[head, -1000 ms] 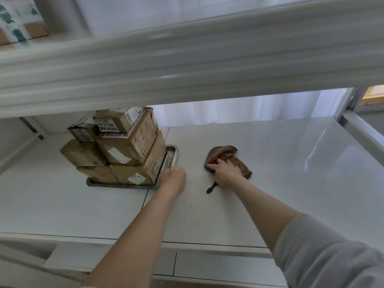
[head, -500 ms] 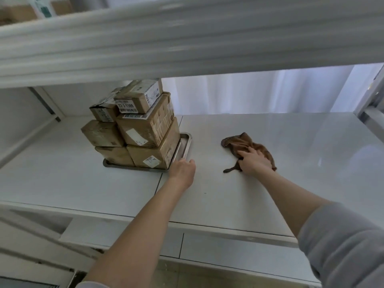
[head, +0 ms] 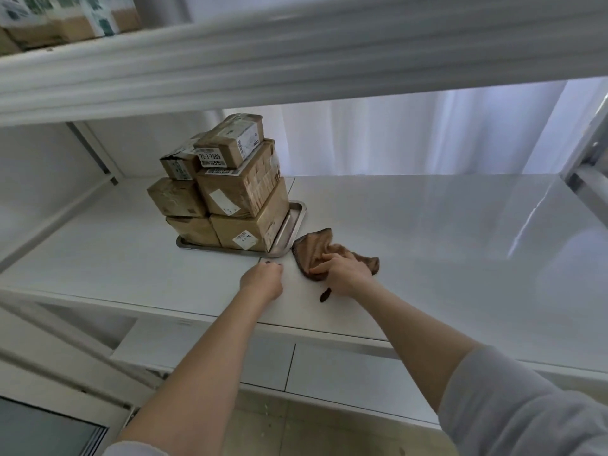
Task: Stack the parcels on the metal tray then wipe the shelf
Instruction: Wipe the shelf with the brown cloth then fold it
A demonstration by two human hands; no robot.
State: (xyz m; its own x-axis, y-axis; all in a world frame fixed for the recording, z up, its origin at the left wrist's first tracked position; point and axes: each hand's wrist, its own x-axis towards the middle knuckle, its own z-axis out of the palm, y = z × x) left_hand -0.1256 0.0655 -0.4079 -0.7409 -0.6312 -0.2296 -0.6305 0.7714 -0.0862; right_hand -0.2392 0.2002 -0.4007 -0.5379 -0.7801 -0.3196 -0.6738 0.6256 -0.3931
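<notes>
**Wiping close beside a tall stack**

Head view: the parcels point(head: 227, 192) sit piled on the metal tray point(head: 293, 225) at the far left of the shelf point(head: 427, 241); the right hand point(head: 342, 274) presses flat on the brown cloth point(head: 316, 255) just right of the tray; the left hand point(head: 263, 279) rests loosely curled, holding nothing; a sweep left could nudge the tray and topple the top boxes; the tray's far edge is hidden behind them.
</notes>
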